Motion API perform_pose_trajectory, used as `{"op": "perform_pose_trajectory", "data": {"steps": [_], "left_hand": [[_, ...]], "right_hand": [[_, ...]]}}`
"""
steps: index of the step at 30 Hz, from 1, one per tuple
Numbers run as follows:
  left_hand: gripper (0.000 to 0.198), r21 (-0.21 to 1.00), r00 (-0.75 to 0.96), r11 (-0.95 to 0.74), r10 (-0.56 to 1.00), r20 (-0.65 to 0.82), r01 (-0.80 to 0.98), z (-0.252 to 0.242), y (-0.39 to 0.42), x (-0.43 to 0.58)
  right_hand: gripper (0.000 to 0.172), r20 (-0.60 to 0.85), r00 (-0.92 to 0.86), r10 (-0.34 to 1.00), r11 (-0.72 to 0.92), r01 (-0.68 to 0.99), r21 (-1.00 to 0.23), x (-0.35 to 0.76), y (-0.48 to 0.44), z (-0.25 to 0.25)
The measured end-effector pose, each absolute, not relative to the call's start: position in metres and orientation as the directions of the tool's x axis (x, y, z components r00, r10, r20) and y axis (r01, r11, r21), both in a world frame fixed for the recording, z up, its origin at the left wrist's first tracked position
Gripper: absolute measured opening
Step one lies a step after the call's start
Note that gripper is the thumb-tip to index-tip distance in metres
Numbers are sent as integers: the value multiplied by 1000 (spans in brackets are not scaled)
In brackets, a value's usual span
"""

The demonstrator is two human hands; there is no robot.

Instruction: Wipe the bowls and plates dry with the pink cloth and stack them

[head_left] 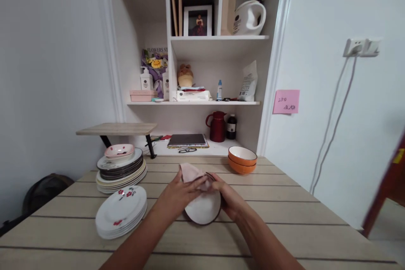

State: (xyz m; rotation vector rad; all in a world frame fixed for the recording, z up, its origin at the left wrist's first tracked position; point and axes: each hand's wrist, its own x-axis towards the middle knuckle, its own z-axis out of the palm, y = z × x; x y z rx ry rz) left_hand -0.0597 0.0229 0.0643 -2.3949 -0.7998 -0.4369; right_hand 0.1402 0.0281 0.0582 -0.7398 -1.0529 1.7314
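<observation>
A: ok so how are the hands set up here?

B: both forearms come in from the bottom edge and angle toward each other, meeting over the dish (204, 209). The left hand (190, 187) lies palm-down across the far part of it, fingers stretched out long, holding a pale pink cloth (191, 172) against it. Part of the cloth pokes up past the knuckles.

A: and the right hand (228, 196)?

B: wrapped around the right side, gripping the dish near its rim. Some fingers are tucked behind, so can't tell exactly how they sit.

A: where's the dish, then?

B: front and center, between the wrists. White inside, dark rim, tipped so the inside faces the camera. Can't tell if its bottom edge touches the table (284, 228).

A: what's that table like?

B: pale wood look with dark lines running across. On the left there's a stack of white plates with red flowers (122, 211), and just behind it a taller mixed stack of plates (122, 168) with a pink-spotted bowl (119, 150) on top. Two orange bowls (242, 160) are nested over on the right.

A: and the room?

B: white shelves (218, 39) at the back, with a dark red jug (217, 126) and a closed laptop (186, 139) down low. A pink note (286, 101) is stuck on the right wall, near a socket (355, 47) with a cord hanging down.
</observation>
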Motion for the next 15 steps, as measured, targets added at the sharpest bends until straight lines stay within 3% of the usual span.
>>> {"op": "perform_pose_trajectory", "data": {"steps": [3, 5, 7, 10, 12, 15], "left_hand": [[39, -440, 733, -601, 427, 529, 668, 77, 21, -57], [45, -394, 721, -630, 425, 547, 670, 80, 17, -56], [56, -276, 646, -651, 438, 625, 708, 82, 12, -56], [62, -6, 337, -617, 421, 842, 787, 83, 2, -51], [59, 108, 181, -615, 389, 903, 781, 81, -4, -43], [47, 203, 88, -654, 384, 919, 729, 67, -5, -30]], "right_hand": [[48, -134, -436, 890, -357, -482, -800, 138, 31, 50], [42, -161, -450, 878, -406, -526, -747, 139, 32, 52], [38, -159, -433, 887, -413, -592, -692, 140, 30, 57], [36, -123, -374, 919, -369, -710, -600, 138, 28, 65], [34, -124, -335, 934, -346, -759, -551, 134, 27, 67], [31, -174, -270, 947, -322, -807, -496, 129, 27, 65]]}}
